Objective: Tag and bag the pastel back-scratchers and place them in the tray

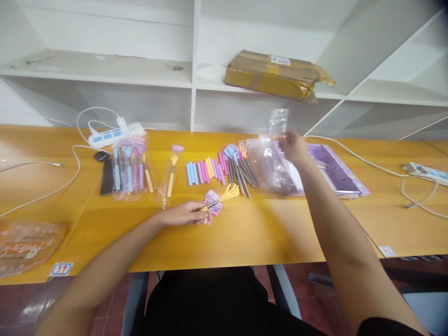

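Note:
My left hand (189, 213) is closed round the handle of a yellow hand-shaped scratcher (230, 192), over some pink cards (214, 203). My right hand (293, 147), raised above the pile of clear plastic bags (271, 165), pinches a clear bag (279, 122) by its end. Several loose blue, pink, yellow and purple handles (206, 171) lie in a row in the middle. Beside them are metal rods with blue and yellow hand-shaped heads (241, 170). Left of the row, a bagged yellow scratcher (171, 182) lies alone, and farther left is a group of bagged scratchers (129, 170).
A purple box (336, 172) stands at the right behind my forearm. Power strips (117, 134) and white cables lie at both sides. An orange-printed plastic bag (30, 245) is at the front left. A taped carton (273, 74) rests on the shelf (122, 70).

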The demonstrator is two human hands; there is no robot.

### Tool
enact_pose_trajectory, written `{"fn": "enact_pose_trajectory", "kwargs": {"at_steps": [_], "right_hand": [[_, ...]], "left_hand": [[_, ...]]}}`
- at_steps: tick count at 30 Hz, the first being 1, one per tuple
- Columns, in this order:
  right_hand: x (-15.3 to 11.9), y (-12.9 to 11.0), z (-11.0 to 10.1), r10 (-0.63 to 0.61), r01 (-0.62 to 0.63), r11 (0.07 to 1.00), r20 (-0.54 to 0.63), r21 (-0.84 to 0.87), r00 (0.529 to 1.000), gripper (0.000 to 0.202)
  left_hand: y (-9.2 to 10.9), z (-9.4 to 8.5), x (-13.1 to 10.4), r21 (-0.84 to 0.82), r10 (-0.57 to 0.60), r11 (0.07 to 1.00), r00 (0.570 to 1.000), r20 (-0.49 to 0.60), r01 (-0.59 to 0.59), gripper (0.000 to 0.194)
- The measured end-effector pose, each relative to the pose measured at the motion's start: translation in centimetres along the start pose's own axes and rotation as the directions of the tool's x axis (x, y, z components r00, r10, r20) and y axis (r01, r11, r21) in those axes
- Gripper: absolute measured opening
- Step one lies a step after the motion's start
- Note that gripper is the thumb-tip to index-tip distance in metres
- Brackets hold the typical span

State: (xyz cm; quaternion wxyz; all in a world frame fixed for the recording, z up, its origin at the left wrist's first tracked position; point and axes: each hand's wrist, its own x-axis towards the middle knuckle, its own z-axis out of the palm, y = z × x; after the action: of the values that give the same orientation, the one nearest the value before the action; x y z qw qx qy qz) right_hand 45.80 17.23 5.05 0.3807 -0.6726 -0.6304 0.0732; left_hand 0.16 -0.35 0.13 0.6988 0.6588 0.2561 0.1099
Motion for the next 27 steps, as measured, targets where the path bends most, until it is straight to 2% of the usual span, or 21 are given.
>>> {"fn": "enact_pose_trajectory", "kwargs": {"at_steps": [2,4,6,8,10,11,14,16,18,20,23,25,27], "right_hand": [[-0.6,1.4,1.8,0.087,-0.063,0.969,0.091,-0.240,0.992,0.029],[-1.2,2.4,3.2,0.094,-0.046,0.896,0.088,-0.442,0.992,0.045],[-1.2,3.2,4.0,-0.023,0.038,0.850,0.036,-0.525,0.999,0.055],[-0.2,3.7,4.7,-0.185,0.170,0.821,0.029,-0.545,0.982,0.057],[0.9,4.0,5.7,-0.292,0.308,0.782,0.117,-0.542,0.949,0.060],[1.4,4.2,6.5,-0.306,0.356,0.765,0.184,-0.537,0.934,0.062],[1.6,4.5,9.2,-0.210,0.393,0.763,0.379,-0.513,0.902,0.068],[1.0,4.9,10.8,-0.112,0.337,0.798,0.426,-0.500,0.898,0.071],[0.3,5.3,11.8,-0.048,0.268,0.834,0.420,-0.483,0.906,0.074],[-0.1,5.4,12.0,-0.008,0.224,0.859,0.425,-0.460,0.905,0.076],[0.5,4.3,11.1,0.027,0.198,0.883,0.467,-0.425,0.884,0.075],[1.2,2.7,9.7,-0.017,0.195,0.895,0.407,-0.401,0.913,0.072],[1.2,0.6,7.7,-0.116,0.210,0.908,0.263,-0.363,0.958,0.065]], "left_hand": [[0.0,-0.1,0.0,-0.009,0.014,1.000,1.000,0.004,-0.014,0.052],[0.1,-0.1,0.0,-0.022,0.019,1.000,1.000,0.007,-0.019,0.051],[0.1,-0.2,0.1,-0.030,0.010,0.999,1.000,0.008,-0.010,0.052],[0.2,-0.3,0.1,-0.022,-0.007,1.000,1.000,0.014,0.007,0.052],[0.3,-0.3,0.2,-0.008,-0.022,1.000,1.000,0.021,0.022,0.051],[0.3,-0.3,0.2,-0.004,-0.028,1.000,0.999,0.021,0.028,0.051],[0.2,-0.3,0.2,-0.005,-0.049,0.999,0.999,0.013,0.049,0.050],[0.1,-0.4,0.3,-0.005,-0.057,0.998,0.998,0.011,0.057,0.051],[0.1,-0.4,0.3,-0.003,-0.057,0.998,0.998,0.013,0.057,0.050],[0.2,-0.4,0.2,0.001,-0.054,0.999,0.998,0.011,0.054,0.048],[0.5,0.0,0.1,0.004,-0.071,0.997,0.997,0.004,0.071,0.049],[0.8,0.2,-0.1,-0.016,-0.088,0.996,0.996,-0.015,0.088,0.051],[1.2,0.4,-0.2,-0.034,-0.087,0.996,0.996,-0.031,0.086,0.052]]}}
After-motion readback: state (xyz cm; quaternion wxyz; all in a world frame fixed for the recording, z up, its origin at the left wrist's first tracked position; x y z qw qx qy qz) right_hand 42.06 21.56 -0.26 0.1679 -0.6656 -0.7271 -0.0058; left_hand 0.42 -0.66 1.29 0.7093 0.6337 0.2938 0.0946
